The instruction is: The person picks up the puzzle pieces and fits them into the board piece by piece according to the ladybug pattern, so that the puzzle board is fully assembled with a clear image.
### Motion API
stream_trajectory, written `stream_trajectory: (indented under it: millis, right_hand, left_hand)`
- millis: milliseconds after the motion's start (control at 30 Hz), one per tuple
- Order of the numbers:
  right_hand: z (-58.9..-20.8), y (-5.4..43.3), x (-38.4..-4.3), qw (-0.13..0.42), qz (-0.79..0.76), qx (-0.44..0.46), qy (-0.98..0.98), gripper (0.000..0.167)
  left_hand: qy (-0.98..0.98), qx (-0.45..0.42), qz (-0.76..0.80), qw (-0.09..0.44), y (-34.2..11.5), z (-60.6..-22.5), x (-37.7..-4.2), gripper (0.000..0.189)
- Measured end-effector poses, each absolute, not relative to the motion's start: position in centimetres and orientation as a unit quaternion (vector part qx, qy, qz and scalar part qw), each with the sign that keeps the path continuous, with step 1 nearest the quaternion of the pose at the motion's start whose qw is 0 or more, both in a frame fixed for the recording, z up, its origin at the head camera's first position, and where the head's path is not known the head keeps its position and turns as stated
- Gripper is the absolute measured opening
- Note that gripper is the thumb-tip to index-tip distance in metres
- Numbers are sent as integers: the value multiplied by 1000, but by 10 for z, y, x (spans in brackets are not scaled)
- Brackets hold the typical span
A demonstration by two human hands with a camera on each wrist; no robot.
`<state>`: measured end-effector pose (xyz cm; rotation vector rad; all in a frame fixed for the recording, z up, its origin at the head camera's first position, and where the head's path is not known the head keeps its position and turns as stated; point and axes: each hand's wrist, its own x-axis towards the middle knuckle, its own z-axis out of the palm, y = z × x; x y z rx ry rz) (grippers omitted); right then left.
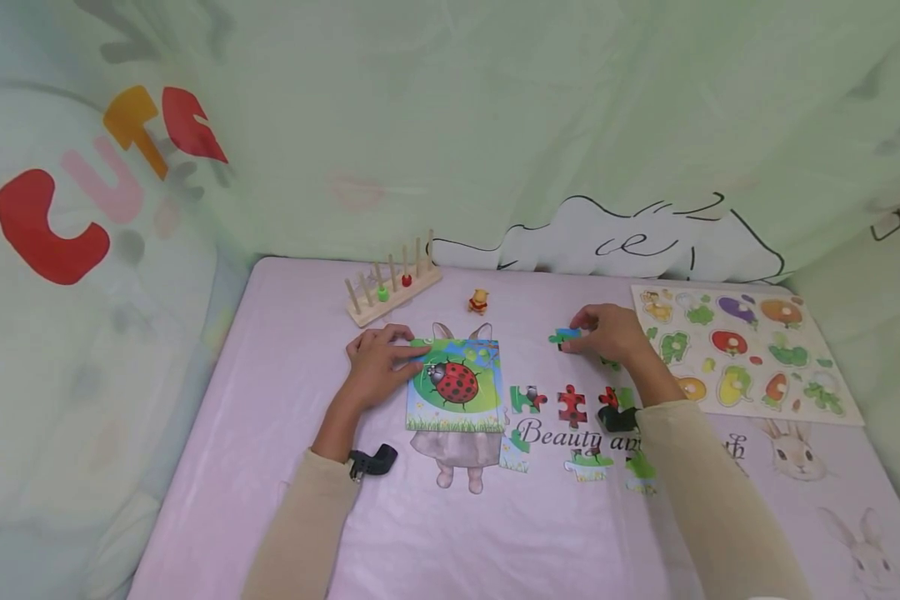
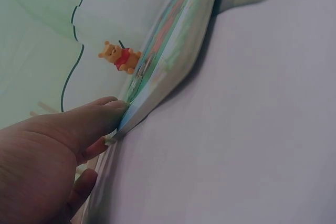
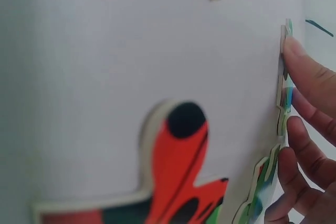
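Observation:
My left hand (image 1: 378,367) grips the upper left corner of a ladybug picture board (image 1: 457,408), thumb on top and a fingertip at the edge below it in the left wrist view. To the right, my right hand (image 1: 607,333) pinches a blue-green jigsaw piece (image 1: 562,335) near the table surface; thumb and fingertips meet its edge in the right wrist view. Spread below that hand lie loose jigsaw pieces: a red spotted piece (image 1: 572,406), a green and red piece (image 1: 527,399), a grass piece (image 1: 589,464) and several others, some partly hidden by the right wrist.
Behind the board stands a wooden peg rack (image 1: 393,300) with a green and a red bead. A small bear figurine (image 1: 478,302) is beside it. At the right lies a vegetable picture board (image 1: 750,354). Curtains (image 1: 450,125) enclose the table's back and sides.

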<state>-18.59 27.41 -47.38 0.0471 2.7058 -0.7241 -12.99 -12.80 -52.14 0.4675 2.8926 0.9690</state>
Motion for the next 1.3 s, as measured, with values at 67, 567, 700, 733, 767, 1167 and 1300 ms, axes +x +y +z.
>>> stream_trajectory:
  millis: [67,567,700,733,767,1167,1300]
  right_hand:
    - [-473,273,-186,166,-252,13,953,44]
    - [-473,274,-185,140,-249,11,958,39]
    - [-471,275,-183,114,-256,-2,960,29]
    - [-470,274,-182,110,-260,-5,959,26]
    - [-469,274,-181,107,-264,-6,958,25]
    - [-465,261,-178,171,-373,-27,912,26]
    - [-463,253,-178,174,-403,-37,898,25]
  left_hand:
    - [937,151,314,28,-128,-521,-130,32]
    - [936,154,317,25,-128,-520,-129,31]
    - [936,154,317,23,-128,-521,-129,31]
    - [936,154,317,23,-128,-521,-129,31]
    - [936,154,317,22,-128,-522,-129,31]
    - [935,154,319,26,-129,-522,-131,31]
    - [934,154,320,28,-128,-521,-130,31]
